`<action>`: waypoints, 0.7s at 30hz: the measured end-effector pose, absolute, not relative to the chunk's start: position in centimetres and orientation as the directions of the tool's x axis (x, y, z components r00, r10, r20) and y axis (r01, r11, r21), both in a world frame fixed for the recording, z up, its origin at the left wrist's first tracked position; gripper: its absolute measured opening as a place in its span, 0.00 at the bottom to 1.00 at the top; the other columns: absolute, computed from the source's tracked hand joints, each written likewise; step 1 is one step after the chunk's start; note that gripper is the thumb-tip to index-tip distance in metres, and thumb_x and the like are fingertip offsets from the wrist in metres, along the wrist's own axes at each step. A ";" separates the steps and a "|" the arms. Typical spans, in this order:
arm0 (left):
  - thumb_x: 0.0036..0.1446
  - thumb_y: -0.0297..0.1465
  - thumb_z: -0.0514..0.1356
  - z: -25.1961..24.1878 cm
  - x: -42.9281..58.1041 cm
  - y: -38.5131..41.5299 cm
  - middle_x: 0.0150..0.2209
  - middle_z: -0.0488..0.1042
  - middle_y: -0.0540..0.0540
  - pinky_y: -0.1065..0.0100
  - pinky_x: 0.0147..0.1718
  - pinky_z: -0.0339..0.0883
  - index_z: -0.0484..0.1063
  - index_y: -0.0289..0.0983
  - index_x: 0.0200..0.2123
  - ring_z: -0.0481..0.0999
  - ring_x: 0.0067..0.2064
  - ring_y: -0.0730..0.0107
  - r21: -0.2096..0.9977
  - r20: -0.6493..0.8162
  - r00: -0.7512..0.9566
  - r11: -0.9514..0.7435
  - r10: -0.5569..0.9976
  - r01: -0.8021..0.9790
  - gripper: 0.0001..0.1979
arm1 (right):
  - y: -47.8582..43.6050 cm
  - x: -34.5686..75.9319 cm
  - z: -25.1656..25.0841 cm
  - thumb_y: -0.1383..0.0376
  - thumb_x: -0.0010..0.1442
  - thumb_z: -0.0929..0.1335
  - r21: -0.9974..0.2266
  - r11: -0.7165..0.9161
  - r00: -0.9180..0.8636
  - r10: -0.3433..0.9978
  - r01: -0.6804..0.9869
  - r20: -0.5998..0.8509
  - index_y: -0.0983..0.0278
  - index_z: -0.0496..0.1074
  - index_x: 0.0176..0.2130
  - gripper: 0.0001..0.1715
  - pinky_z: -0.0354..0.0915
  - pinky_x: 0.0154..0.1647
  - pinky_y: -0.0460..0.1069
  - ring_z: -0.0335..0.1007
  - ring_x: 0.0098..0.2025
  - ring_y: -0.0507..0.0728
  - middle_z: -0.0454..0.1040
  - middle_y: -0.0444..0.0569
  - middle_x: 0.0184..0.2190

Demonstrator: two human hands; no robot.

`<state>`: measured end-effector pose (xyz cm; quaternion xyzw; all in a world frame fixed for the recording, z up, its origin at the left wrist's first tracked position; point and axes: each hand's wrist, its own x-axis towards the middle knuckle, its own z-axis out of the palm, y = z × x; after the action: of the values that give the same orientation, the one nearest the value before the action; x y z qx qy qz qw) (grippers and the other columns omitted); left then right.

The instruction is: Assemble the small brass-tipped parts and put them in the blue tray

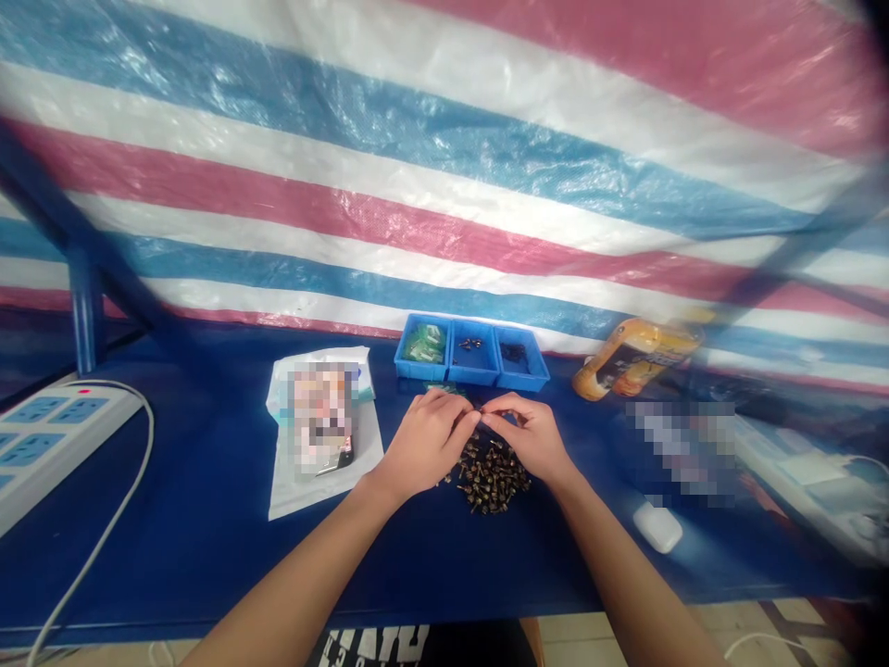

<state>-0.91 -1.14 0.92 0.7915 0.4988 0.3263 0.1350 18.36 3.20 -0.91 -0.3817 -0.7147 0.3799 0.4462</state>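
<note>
Centrally, the left hand (425, 443) and right hand (520, 435) are pinching something too small to tell above a six o'clock heap of light, stiff screws (490, 478), best taken singly by the shank.

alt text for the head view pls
The left hand and right hand meet at the fingertips above a pile of small dark screws on a blue table. A divided blue tray sits beyond them, before a striped tarp.
</note>
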 end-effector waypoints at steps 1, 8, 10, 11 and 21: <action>0.71 0.36 0.47 0.9 -0.9 -1.1 0.38 0.77 0.48 0.59 0.46 0.61 0.72 0.39 0.37 0.71 0.45 0.62 0.549 0.380 0.286 -0.464 0.880 0.695 0.16 | 3.2 18.4 -0.9 0.60 0.57 0.74 -0.884 0.420 -0.317 0.883 0.203 0.347 0.59 0.81 0.36 0.07 0.70 0.42 0.52 0.75 0.37 0.57 0.80 0.48 0.34; 0.71 0.34 0.46 1.3 -0.7 -1.3 0.37 0.76 0.47 0.60 0.47 0.62 0.71 0.39 0.35 0.71 0.44 0.62 0.562 0.411 0.305 -0.502 0.859 0.657 0.16 | 2.7 18.3 -0.4 0.55 0.62 0.70 -0.902 0.391 -0.357 0.882 0.186 0.309 0.59 0.78 0.43 0.13 0.69 0.43 0.52 0.74 0.39 0.57 0.79 0.47 0.36; 0.71 0.34 0.46 1.3 -0.8 -1.3 0.37 0.77 0.48 0.60 0.47 0.62 0.71 0.39 0.35 0.71 0.44 0.63 0.565 0.413 0.307 -0.505 0.858 0.652 0.16 | 2.5 18.3 -0.1 0.55 0.64 0.68 -0.888 0.406 -0.369 0.876 0.217 0.310 0.60 0.76 0.39 0.13 0.68 0.42 0.51 0.72 0.37 0.56 0.77 0.46 0.33; 0.71 0.34 0.46 1.3 -0.8 -1.3 0.37 0.77 0.48 0.60 0.48 0.62 0.72 0.39 0.35 0.71 0.44 0.63 0.565 0.410 0.308 -0.504 0.858 0.653 0.16 | 2.5 18.3 0.0 0.54 0.65 0.66 -0.879 0.413 -0.380 0.873 0.237 0.307 0.61 0.75 0.35 0.14 0.67 0.41 0.50 0.71 0.36 0.56 0.76 0.46 0.31; 0.68 0.37 0.52 0.6 -1.4 -0.6 0.38 0.79 0.48 0.60 0.46 0.65 0.74 0.40 0.39 0.74 0.43 0.61 0.581 0.432 0.139 -0.393 0.891 0.713 0.13 | 4.3 18.8 -1.1 0.54 0.59 0.71 -0.965 0.261 0.000 0.965 0.030 0.262 0.56 0.66 0.49 0.21 0.65 0.34 0.48 0.65 0.27 0.50 0.71 0.40 0.32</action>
<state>-1.41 -0.55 0.56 0.7452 0.5382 0.3754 0.1186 18.82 4.31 -1.15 -0.4381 -0.5678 0.4212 0.5552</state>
